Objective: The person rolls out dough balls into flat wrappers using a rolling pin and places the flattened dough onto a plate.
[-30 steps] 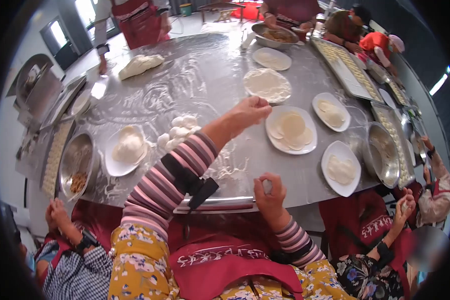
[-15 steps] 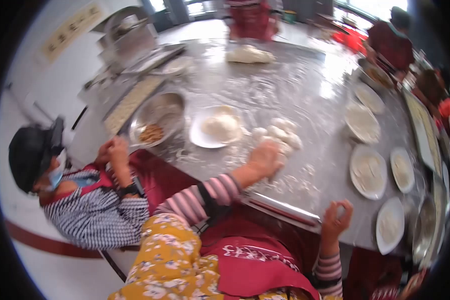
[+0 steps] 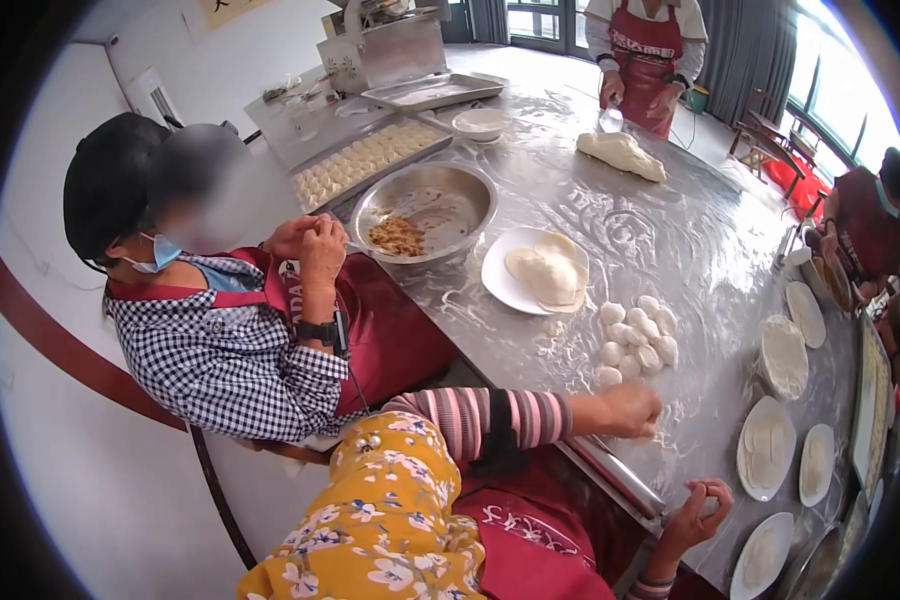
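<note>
Just above the near table edge, my left hand (image 3: 627, 410) is closed with its fingers curled down, and what they may hold is hidden. A cluster of small floured dough balls (image 3: 638, 335) lies on the table just beyond it. Lower right, my right hand (image 3: 698, 512) is near the table edge, its fingers curled round toward the thumb. Anything inside this hand is too small or hidden to make out. Past the dough balls stands a white plate (image 3: 500, 285) bearing a stack of flat, round dough wrappers (image 3: 553, 275).
A co-worker in a checked shirt (image 3: 220, 340) pinches something at left, beside a steel bowl (image 3: 477, 215) of filling and a tray of dumplings (image 3: 370, 160). Another person stands behind a large dough lump (image 3: 620, 156). White plates (image 3: 767, 425) line the right side.
My view has swung, shifting the table across the picture. My left hand has drawn back from the dough balls toward the near table edge. The right hand stays curled.
</note>
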The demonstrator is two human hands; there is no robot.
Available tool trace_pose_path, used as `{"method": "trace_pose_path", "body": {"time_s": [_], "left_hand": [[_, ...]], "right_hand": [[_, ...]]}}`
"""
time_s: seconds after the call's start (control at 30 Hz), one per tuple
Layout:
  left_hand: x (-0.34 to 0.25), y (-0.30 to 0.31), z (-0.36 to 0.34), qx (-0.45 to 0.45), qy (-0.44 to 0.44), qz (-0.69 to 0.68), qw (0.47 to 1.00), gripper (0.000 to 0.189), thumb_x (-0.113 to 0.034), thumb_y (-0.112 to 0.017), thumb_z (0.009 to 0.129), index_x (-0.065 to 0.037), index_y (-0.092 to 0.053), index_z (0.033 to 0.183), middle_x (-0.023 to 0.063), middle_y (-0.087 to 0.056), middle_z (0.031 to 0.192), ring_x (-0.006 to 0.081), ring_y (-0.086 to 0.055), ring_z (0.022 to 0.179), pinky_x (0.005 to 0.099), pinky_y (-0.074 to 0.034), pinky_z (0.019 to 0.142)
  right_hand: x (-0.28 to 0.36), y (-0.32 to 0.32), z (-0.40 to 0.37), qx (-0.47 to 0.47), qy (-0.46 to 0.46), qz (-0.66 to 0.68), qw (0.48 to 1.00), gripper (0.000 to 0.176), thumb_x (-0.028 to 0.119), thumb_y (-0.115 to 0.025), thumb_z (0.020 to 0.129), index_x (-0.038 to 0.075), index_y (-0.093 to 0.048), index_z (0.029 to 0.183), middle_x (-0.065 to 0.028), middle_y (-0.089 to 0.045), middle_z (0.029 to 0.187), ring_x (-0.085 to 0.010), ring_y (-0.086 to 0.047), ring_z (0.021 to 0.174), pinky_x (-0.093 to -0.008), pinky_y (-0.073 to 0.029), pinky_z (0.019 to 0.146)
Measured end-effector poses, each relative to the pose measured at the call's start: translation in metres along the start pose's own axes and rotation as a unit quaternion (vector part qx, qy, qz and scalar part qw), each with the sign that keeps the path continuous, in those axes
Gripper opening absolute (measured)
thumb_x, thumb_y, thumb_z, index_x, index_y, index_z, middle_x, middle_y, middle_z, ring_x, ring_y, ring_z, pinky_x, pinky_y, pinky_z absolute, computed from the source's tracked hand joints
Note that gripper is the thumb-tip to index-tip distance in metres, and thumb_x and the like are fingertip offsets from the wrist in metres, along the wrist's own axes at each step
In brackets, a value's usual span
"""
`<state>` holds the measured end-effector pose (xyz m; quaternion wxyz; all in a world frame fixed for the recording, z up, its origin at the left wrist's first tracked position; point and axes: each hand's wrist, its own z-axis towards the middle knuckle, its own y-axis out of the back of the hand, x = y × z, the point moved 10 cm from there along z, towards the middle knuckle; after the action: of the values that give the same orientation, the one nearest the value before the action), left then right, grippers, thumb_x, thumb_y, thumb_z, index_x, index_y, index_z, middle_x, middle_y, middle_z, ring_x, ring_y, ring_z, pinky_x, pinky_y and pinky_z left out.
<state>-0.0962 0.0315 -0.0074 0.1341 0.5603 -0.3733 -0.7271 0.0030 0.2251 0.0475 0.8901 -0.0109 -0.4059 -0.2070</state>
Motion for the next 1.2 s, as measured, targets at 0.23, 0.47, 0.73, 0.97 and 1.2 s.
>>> {"method": "trace_pose_path", "body": {"time_s": [0.23,0.47,0.73,0.97,1.2], "left_hand": [[-0.002,-0.018,-0.004,0.051,-0.006,0.049,0.997,0.012,-0.018,-0.068,0.068,-0.006,-0.068,0.069,0.0174,-0.064,0.073,0.0358,-0.063,0.071,0.0454,-0.048,0.064],[-0.018,-0.022,0.006,0.042,-0.012,0.105,0.994,0.010,-0.008,-0.063,0.067,0.000,-0.067,0.071,0.0224,-0.063,0.073,0.0386,-0.063,0.073,0.0462,-0.050,0.067],[0.002,-0.029,-0.003,0.065,-0.020,-0.013,0.998,0.011,-0.009,-0.061,0.069,-0.001,-0.067,0.073,0.0228,-0.064,0.076,0.0398,-0.063,0.076,0.0457,-0.049,0.068],[-0.009,-0.027,0.007,0.042,-0.024,0.062,0.997,0.008,-0.011,-0.061,0.070,-0.004,-0.063,0.074,0.0200,-0.063,0.074,0.0397,-0.061,0.072,0.0463,-0.046,0.063],[-0.003,-0.035,0.007,0.080,-0.044,0.007,0.996,0.008,-0.009,-0.060,0.069,-0.003,-0.064,0.071,0.0204,-0.063,0.074,0.0397,-0.060,0.072,0.0451,-0.046,0.063]], "right_hand": [[-0.045,-0.007,0.007,-0.027,-0.196,0.061,0.978,0.009,0.003,-0.053,0.089,0.005,-0.047,0.094,-0.0038,-0.047,0.079,-0.0081,-0.046,0.057,-0.0214,-0.039,0.044],[-0.068,-0.029,0.039,0.025,-0.147,0.046,0.988,0.010,0.005,-0.056,0.089,0.006,-0.047,0.094,-0.0031,-0.048,0.078,-0.0069,-0.041,0.047,-0.0214,-0.035,0.039],[-0.055,0.006,0.001,-0.039,-0.149,-0.039,0.987,0.010,0.012,-0.055,0.090,0.007,-0.047,0.092,-0.0020,-0.045,0.061,-0.0066,-0.039,0.043,-0.0226,-0.031,0.037],[-0.069,-0.029,0.042,0.010,-0.135,-0.033,0.990,0.010,0.010,-0.056,0.090,0.007,-0.047,0.092,-0.0025,-0.048,0.071,-0.0064,-0.039,0.045,-0.0221,-0.032,0.037],[-0.053,0.007,0.002,-0.045,-0.171,-0.076,0.981,0.011,0.012,-0.057,0.089,0.008,-0.047,0.093,-0.0023,-0.047,0.065,-0.0077,-0.041,0.044,-0.0228,-0.032,0.038]]}}
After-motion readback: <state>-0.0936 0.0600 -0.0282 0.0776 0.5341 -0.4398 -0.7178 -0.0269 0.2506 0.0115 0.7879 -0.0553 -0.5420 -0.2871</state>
